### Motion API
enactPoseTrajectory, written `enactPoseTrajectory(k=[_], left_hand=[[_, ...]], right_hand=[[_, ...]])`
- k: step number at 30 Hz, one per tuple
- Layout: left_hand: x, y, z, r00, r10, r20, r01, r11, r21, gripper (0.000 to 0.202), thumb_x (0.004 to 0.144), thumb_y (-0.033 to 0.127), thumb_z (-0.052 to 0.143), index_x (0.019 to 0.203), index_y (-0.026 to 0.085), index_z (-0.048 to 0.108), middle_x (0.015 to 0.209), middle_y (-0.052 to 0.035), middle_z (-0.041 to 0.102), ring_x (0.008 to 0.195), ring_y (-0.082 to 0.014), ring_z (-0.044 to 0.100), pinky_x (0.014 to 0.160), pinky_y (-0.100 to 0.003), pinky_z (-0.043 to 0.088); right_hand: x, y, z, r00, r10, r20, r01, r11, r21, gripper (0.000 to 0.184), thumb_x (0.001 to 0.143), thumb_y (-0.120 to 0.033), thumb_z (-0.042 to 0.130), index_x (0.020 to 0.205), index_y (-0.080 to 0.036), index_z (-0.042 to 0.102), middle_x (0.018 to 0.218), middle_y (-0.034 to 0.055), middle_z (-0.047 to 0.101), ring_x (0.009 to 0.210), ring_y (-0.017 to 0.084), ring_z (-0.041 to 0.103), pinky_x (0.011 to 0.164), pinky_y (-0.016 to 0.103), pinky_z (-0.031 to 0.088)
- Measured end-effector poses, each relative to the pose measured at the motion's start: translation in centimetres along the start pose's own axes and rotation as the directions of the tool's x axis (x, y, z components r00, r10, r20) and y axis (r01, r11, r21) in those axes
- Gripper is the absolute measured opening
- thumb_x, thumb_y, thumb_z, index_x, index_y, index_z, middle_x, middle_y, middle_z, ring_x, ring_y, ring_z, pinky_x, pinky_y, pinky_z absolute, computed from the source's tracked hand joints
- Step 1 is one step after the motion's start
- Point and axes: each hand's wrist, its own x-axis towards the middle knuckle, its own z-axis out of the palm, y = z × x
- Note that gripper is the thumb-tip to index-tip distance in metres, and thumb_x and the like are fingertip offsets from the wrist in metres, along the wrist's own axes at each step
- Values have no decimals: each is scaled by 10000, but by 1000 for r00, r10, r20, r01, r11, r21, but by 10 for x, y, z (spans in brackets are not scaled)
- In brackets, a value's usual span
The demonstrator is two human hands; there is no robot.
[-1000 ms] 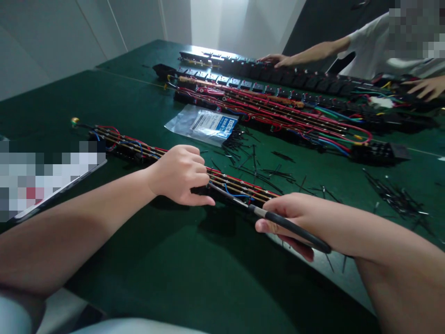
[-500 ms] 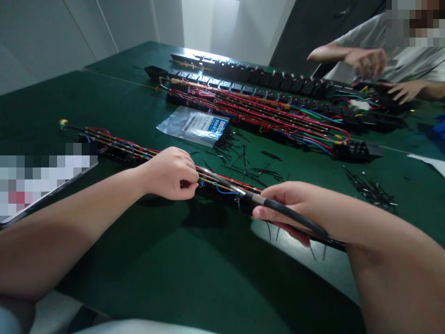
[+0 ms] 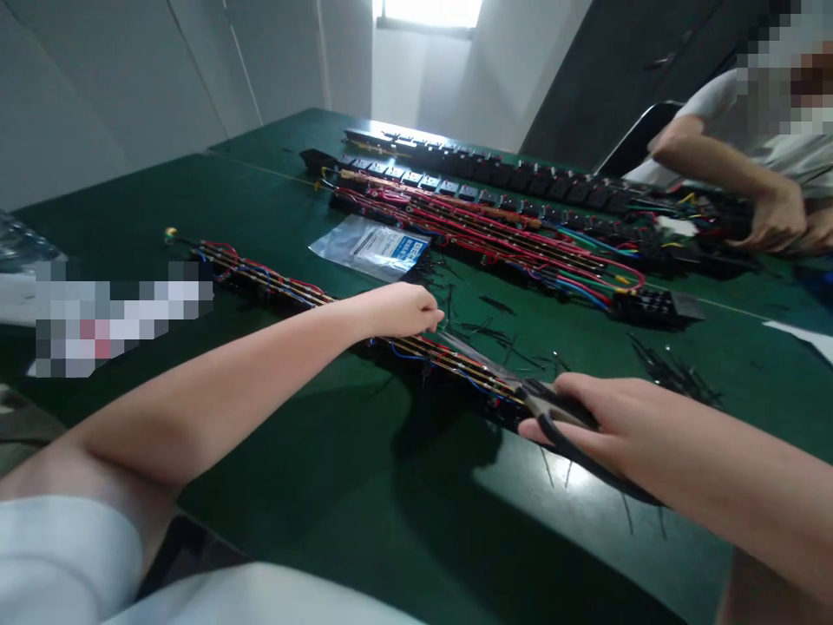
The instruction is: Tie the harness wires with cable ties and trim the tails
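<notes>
A long narrow strip assembly [image 3: 277, 288] with brass-coloured bars and red and blue wires lies diagonally across the green table. Over its middle is my left hand [image 3: 407, 310], fingers pinched together; whatever they grip is too small or hidden to make out. My right hand [image 3: 602, 417] holds a pair of scissors [image 3: 545, 399] by the black handles. Their blades reach along the strip to just short of my left fingertips. Whether the blades are parted is unclear.
Beyond lie a clear labelled bag [image 3: 374, 247] spilling black cable ties [image 3: 485, 334], and red-wired strip assemblies [image 3: 482, 213]. A pile of black cut pieces [image 3: 673, 369] is at right. Across the table a person's hands [image 3: 777, 217] work on wiring. A blurred-out sheet [image 3: 123, 317] lies left.
My left hand has moved right along the strip and lifted slightly off it, still pinched. The right hand has turned the scissors so their handles show. The person opposite has brought both hands together.
</notes>
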Motion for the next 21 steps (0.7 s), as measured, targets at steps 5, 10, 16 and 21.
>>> enactPoseTrajectory(k=[5, 10, 16, 21], left_hand=[[10, -3, 12, 991, 100, 88, -77, 969, -233, 250, 821, 363, 562, 916, 198, 724, 863, 6, 715, 748, -129, 596, 654, -230, 403], [11, -14, 21, 993, 107, -55, -120, 856, -502, 231, 800, 381, 624, 848, 162, 681, 778, -2, 677, 700, -121, 576, 648, -238, 412], [12, -12, 20, 981, 143, -129, -189, 838, -512, 210, 792, 347, 651, 839, 147, 693, 739, 17, 621, 689, -105, 528, 643, -239, 387], [13, -15, 24, 969, 166, -185, -239, 827, -509, 197, 801, 341, 663, 853, 157, 710, 776, 13, 649, 721, -109, 549, 677, -247, 404]], right_hand=[[-5, 0, 2, 995, 13, 96, -10, 999, -30, 437, 884, -587, 499, 873, -195, 691, 814, 90, 707, 665, 210, 624, 575, 304, 384], [-5, -1, 5, 995, 31, 98, -28, 999, -33, 444, 880, -619, 500, 860, -213, 678, 794, 73, 699, 654, 210, 615, 574, 309, 363], [4, -5, 10, 997, 32, 68, -27, 997, -75, 457, 895, -639, 442, 848, -232, 644, 791, 65, 696, 656, 229, 608, 559, 317, 329], [7, -9, 12, 997, 44, 58, -38, 995, -97, 396, 894, -600, 465, 859, -242, 631, 813, 61, 704, 692, 247, 627, 564, 312, 324]])
